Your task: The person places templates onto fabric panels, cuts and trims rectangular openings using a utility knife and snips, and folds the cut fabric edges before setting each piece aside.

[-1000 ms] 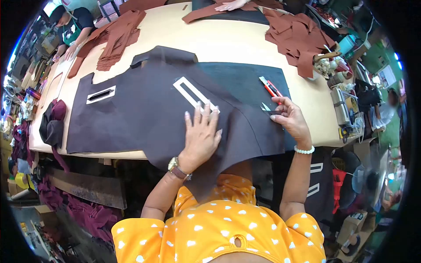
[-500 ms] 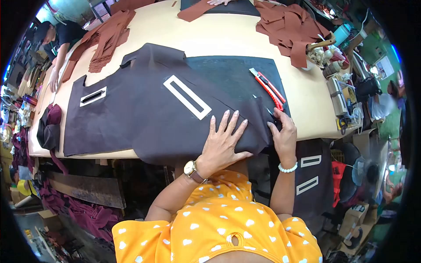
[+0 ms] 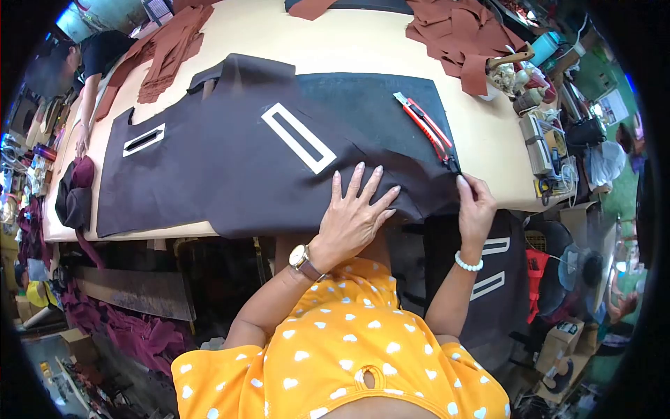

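Observation:
Spread over the table's near edge is a dark brown piece of fabric [image 3: 244,174], carrying two white rectangular frames. One frame [image 3: 299,138] lies just above my left hand [image 3: 356,216], which presses flat on the cloth with its fingers spread. My right hand [image 3: 476,206] pinches the right end of the fabric, drawn out over the cutting mat [image 3: 363,98]. Just beyond those fingertips lies a red utility knife [image 3: 424,126], blade end pointing away. A small black object [image 3: 453,165] shows between knife and fingertips; its kind is unclear.
Rust-brown cut pieces lie stacked at the back left [image 3: 167,52] and back right [image 3: 453,35]. A bundle of maroon cloth [image 3: 77,192] hangs at the left edge. Another person's arm [image 3: 89,105] reaches in there. Dark fabric with white frames [image 3: 488,285] hangs below, right.
My right hand has moved right, pulling the fabric's end out straighter across the mat. My left hand stays on the cloth. The other person's hand at the far edge has left view.

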The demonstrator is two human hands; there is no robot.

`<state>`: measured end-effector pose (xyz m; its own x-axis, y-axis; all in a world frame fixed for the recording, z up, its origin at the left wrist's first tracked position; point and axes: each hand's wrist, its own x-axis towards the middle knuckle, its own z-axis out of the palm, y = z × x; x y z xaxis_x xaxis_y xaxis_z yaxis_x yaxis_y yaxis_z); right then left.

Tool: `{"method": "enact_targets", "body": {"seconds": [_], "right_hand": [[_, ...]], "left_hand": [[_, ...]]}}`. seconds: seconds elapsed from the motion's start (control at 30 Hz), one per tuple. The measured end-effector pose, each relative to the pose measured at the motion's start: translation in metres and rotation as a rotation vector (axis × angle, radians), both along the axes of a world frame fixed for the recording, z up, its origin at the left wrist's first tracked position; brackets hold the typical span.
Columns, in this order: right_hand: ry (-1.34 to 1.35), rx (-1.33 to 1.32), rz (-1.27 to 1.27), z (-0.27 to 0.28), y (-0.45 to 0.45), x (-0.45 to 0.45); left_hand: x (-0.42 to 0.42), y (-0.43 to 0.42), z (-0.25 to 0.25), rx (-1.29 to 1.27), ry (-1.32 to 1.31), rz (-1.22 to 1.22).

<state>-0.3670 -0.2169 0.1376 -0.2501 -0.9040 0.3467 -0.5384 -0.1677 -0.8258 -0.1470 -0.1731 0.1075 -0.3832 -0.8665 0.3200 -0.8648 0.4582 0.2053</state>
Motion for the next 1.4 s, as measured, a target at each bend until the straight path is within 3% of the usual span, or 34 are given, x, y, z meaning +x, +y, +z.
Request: {"method": "enact_targets", "body": {"seconds": [0.13,0.23,0.4,0.47,0.6,0.67,0.77,0.87,1.07,1.2,1.27,1.4], "right_hand": [[-0.223,-0.039,-0.034,-0.002,0.015,-0.018],[-0.279,-0.16,-0.239,0.0,0.02,-0.022],[-0.481,-0.411,-0.303,0.026,0.027,-0.029],[-0.422,-0.394,-0.205,0.038,0.037,-0.015],[-0.037,-0.147,0.366,0.038,0.073,0.044],[-0.129,0.205,0.622,0.034,0.085,0.072],[0.313,-0.191,0.5,0.002,0.067,0.085],[0.068,-0.011,0.275,-0.013,0.042,0.062],[0.653,-0.145,-0.057,-0.011,0.013,0.012],[0.673,-0.201,-0.027,0.015,-0.028,0.013],[0.721,-0.184,0.023,0.021,-0.063,0.016],[0.56,0.27,0.162,0.014,-0.123,0.027]], "left_hand": [[-0.023,0.002,-0.004,-0.015,0.062,-0.007],[-0.042,0.006,-0.009,-0.023,0.126,-0.008],[-0.048,0.008,-0.011,-0.031,0.122,0.034],[-0.043,0.01,-0.008,-0.02,0.112,0.051],[-0.042,0.011,-0.009,0.011,0.042,0.066],[-0.04,0.012,-0.012,-0.029,0.124,0.037],[-0.035,0.015,-0.01,-0.065,0.028,0.027],[-0.034,0.011,-0.013,0.05,0.028,-0.019],[-0.016,0.009,0.004,0.053,0.215,-0.041],[0.038,-0.003,0.023,0.002,0.182,0.25],[0.071,-0.015,0.019,0.048,0.114,0.422],[0.109,-0.033,0.017,0.078,0.102,0.517]]}}
